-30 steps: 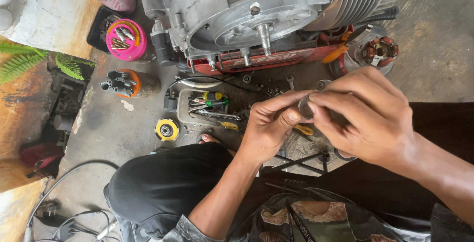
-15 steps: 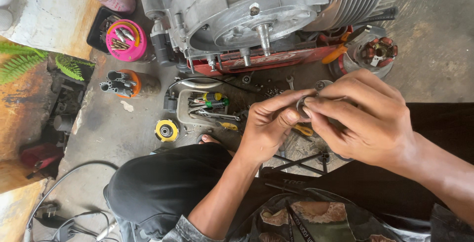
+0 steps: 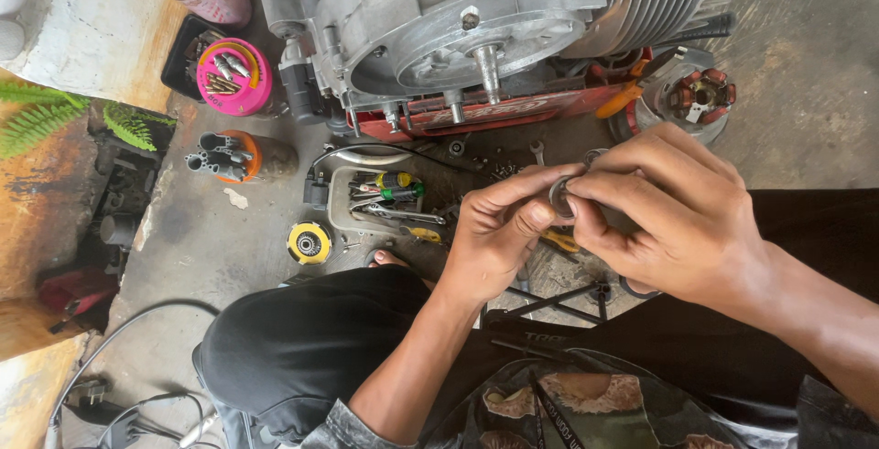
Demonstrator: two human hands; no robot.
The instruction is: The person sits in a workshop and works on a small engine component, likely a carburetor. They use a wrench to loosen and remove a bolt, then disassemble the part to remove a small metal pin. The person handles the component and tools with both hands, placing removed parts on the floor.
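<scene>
My left hand (image 3: 499,229) and my right hand (image 3: 673,216) meet in the middle of the head view, both pinching a small grey metal ring (image 3: 558,198) between thumb and fingertips. The ring is mostly covered by my fingers. Just beyond my hands a grey engine case (image 3: 476,23) with a finned cylinder and a protruding shaft rests on a red stand (image 3: 458,118). My knees in black trousers (image 3: 302,348) are below the hands.
A tray of hand tools (image 3: 385,197) lies on the concrete floor under my left hand. A yellow round part (image 3: 309,243), an orange holder of sockets (image 3: 233,156), a pink tub of bits (image 3: 233,76), and a copper-wound stator (image 3: 696,97) surround it. Cables (image 3: 119,357) trail at lower left.
Both hands keep their pinch on the ring with only a slight shift of the fingers. Nothing else has moved.
</scene>
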